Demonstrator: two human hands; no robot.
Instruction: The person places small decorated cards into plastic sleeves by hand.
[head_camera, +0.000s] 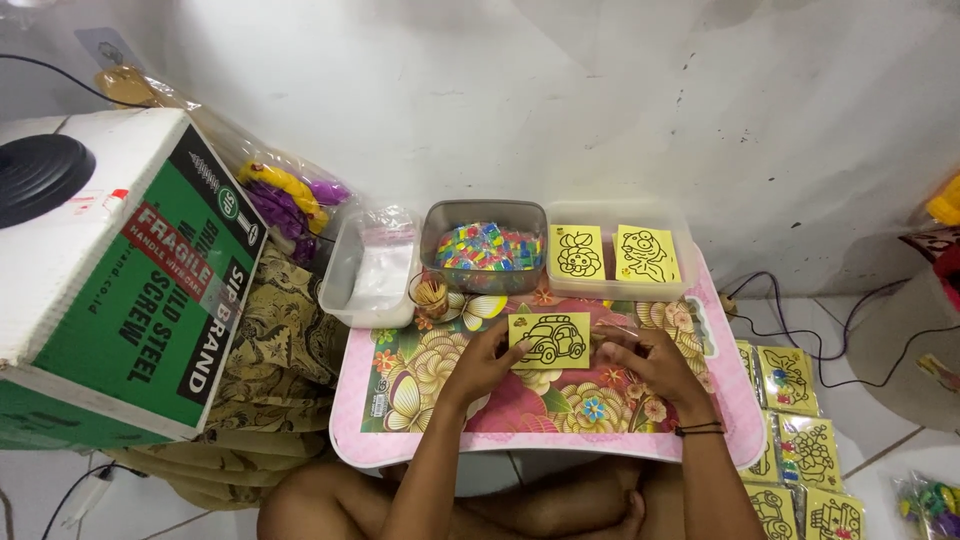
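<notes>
Both hands are on the small yellow square card with a black car outline (549, 340), which sits low over the pink floral-print folding table (400, 440). Left hand (487, 362) pinches the card's left edge, thumb on the lower corner. Right hand (645, 362) is at the card's right edge, fingers curled; can't tell if that grip is pressed on the card or on a thin clear sleeve, since something transparent seems to show there.

Risks, judged from this layout:
- The card is thin, so uneven pull between the two grips could crease or tear it.
- Just beyond the left grip stands a small clear cup of toothpicks (431, 295); a forward knuckle nudge could tip it.
- Past the card, touching side by side: a grey tub of multicoloured small pieces (487, 246) and a clear tub holding two more yellow outline cards (612, 252). Overreach could shove either off the far edge.
- Outboard of the right grip, bagged yellow cards (795, 440) lie on the floor; an elbow sweep could scatter them.
</notes>
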